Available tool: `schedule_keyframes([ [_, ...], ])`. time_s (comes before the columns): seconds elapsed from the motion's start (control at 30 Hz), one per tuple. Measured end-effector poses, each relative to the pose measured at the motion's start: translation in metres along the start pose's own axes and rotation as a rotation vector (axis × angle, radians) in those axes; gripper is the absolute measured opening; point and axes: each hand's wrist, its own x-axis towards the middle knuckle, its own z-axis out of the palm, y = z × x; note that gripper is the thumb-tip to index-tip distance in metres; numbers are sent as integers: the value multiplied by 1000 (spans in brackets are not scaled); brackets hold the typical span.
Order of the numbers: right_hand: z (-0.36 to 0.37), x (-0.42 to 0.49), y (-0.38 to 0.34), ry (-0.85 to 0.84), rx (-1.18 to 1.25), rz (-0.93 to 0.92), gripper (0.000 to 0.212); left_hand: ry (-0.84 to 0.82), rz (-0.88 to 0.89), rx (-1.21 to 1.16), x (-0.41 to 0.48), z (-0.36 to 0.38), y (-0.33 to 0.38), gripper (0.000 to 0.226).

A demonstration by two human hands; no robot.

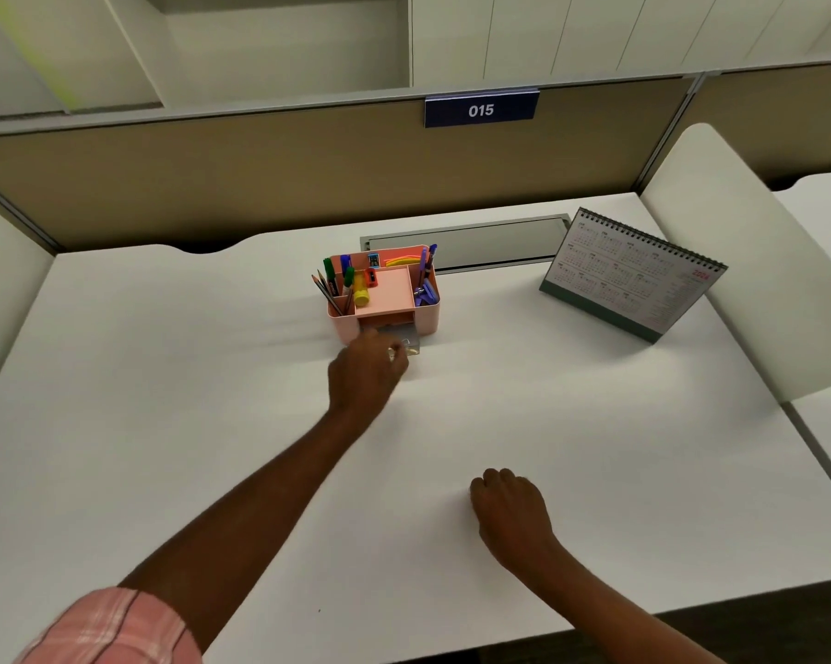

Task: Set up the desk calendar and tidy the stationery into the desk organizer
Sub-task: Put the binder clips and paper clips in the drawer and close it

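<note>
Desk (212,376): white and broad, and it carries everything else.
Calendar (629,275): already stands upright, propped open at the far right and well apart from the rest, so that half of the job looks done.
Organizer (389,292): a pink box at the far middle of the desk. Markers (328,270) and pencils (325,289) stand in its left compartments and pens in its right one, so the tidying seems nearly finished.
Left hand (363,373): reaches far forward to the organizer's near face. The fingers are drawn together and curled toward the drawer, with something small glinting at their tips. The back of the hand hides them, so I cannot tell whether they pinch the drawer, a small item, or nothing.
Right hand (512,512): rests near the desk's front edge, right of centre. Its fingers are loosely curled under, it holds nothing, and it is well apart from the organizer.
Drawer (411,345): small and clear, it sticks out of the slot low on the organizer's near side, just beside the left fingertips.
Step in hand: probably loading or closing this drawer. To do it well, keep the drawer square to its slot and push it straight away from the body with light, even pressure. The organizer looks light enough to slide, so the idle right hand could steady it. Check that nothing pokes above the drawer's rim before it goes home.
</note>
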Motion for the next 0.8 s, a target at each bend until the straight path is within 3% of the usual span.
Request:
schedule_keyframes([
  [0.3, -9, 10, -22, -103, -162, -32, 41, -195, -246, 142, 61, 3, -10, 21],
  [0.43, -9, 14, -26, -159, -213, -27, 47, -249, -274, 196, 72, 13, -12, 24],
  [0.57, -7, 12, -23, -199, -247, -19, 36, -245, -291, 220, 80, 18, -15, 26],
  [0.8, -3, 19, -10, -92, -179, 26, 27, -202, -249, 199, 79, 21, -22, 31],
])
